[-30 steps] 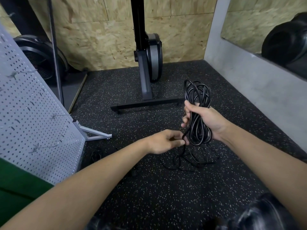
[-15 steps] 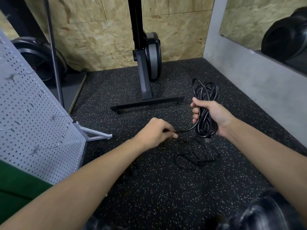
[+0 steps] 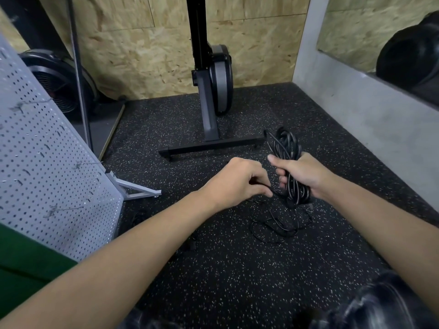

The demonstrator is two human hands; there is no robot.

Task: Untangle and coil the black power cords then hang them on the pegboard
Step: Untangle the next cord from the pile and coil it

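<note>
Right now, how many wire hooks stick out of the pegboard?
3: upper hook, middle hook, lower hook. More may be cut off at left.

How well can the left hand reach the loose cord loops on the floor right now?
Probably yes. The loose loops lie on the floor close beneath the left hand, with nothing between them. Its fingers pinch a strand, so it would have to release that first.

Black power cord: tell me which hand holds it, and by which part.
The right hand grips the coiled bundle around its middle; the left hand pinches the loose strand near the bundle's lower end.
</note>
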